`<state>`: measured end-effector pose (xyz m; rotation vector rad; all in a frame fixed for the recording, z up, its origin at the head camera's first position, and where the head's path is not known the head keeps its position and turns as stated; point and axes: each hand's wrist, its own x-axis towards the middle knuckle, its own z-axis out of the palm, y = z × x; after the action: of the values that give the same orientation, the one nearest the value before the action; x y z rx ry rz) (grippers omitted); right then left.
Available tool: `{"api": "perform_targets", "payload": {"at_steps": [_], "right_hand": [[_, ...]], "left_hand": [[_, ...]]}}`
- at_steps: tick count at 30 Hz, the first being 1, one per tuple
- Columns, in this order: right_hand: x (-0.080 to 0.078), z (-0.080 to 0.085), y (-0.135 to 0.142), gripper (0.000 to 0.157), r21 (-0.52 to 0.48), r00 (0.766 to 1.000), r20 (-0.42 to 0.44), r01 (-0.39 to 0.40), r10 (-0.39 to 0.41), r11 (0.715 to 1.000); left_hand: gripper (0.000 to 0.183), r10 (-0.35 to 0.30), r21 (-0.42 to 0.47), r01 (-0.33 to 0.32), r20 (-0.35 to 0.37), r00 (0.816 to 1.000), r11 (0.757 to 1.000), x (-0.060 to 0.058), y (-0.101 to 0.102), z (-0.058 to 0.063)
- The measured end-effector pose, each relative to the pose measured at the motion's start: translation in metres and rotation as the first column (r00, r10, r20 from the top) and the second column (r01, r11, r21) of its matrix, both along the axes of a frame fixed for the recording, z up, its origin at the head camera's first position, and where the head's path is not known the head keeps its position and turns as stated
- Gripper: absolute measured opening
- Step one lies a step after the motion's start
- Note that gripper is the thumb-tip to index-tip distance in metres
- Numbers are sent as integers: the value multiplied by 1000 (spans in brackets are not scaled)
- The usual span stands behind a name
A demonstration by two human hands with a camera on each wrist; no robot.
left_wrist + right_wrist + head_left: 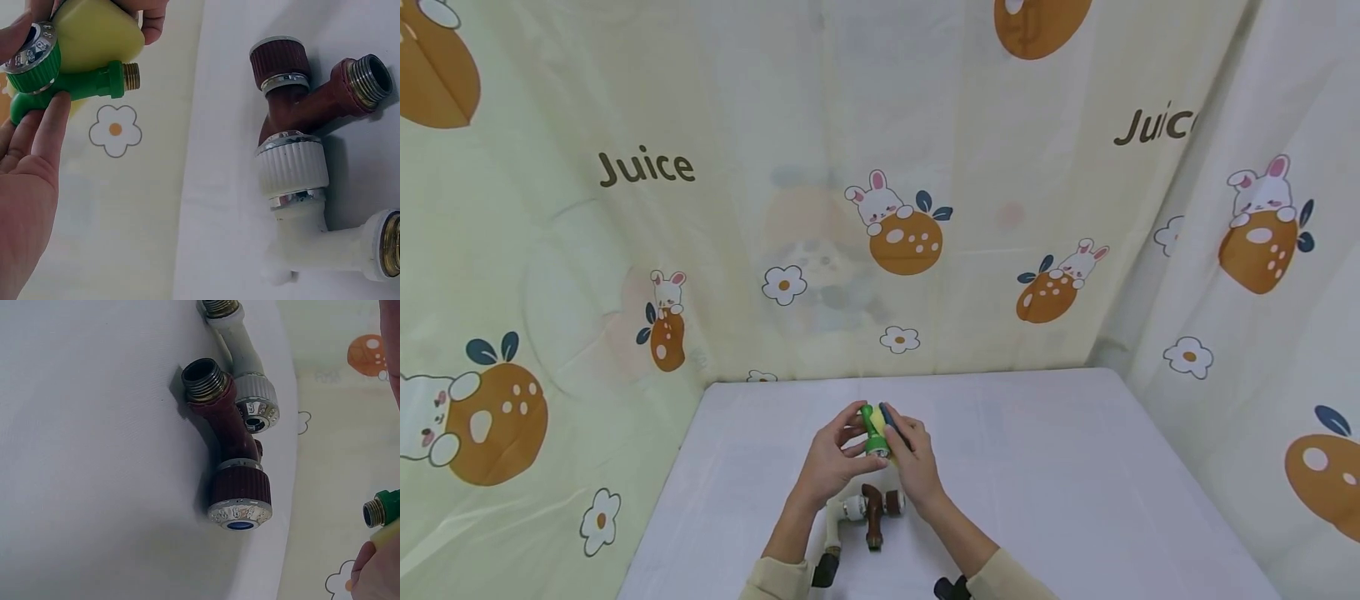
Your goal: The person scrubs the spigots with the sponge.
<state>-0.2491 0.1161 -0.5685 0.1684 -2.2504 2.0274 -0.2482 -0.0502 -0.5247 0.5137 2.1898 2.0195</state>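
Note:
My left hand (831, 458) grips a green tap (94, 84) with a chrome-topped ribbed knob and a brass threaded end. In the left wrist view its thumb lies on the knob and its fingers reach under the body. My right hand (919, 467) holds a yellow sponge (97, 34) with a dark blue side against the green tap. Both hands are raised over the table, close together. In the right wrist view only part of the right hand, the sponge's edge and the green tap's threaded end (375, 513) show, at the right border.
On the white table (1045, 483), below the hands, lie a brown tap (874, 508) and a white tap (835, 510), close together. A black piece (826, 571) shows beside the left sleeve, another black piece (953, 588) by the right sleeve. Printed curtains (737, 250) hang behind the table.

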Motion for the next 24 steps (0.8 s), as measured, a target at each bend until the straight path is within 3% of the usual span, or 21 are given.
{"api": "perform_targets", "payload": {"at_steps": [6, 15, 22, 24], "right_hand": [[-2, 4, -2, 43, 25, 999, 20, 36, -36, 999], [-6, 4, 0, 46, 39, 996, 87, 31, -35, 999], [-6, 7, 1, 42, 106, 990, 126, 52, -65, 993], [-6, 5, 2, 42, 118, 989, 132, 51, -67, 992]], "left_hand": [[89, 3, -3, -3, -20, 1000, 1000, 8, 2, 15], [86, -11, -66, 9, -30, 999, 998, 10, 3, 18], [87, -36, -89, 29, -72, 997, 996, -2, 2, -5], [87, -51, -93, 44, -80, 995, 995, -2, 2, -3]]}}
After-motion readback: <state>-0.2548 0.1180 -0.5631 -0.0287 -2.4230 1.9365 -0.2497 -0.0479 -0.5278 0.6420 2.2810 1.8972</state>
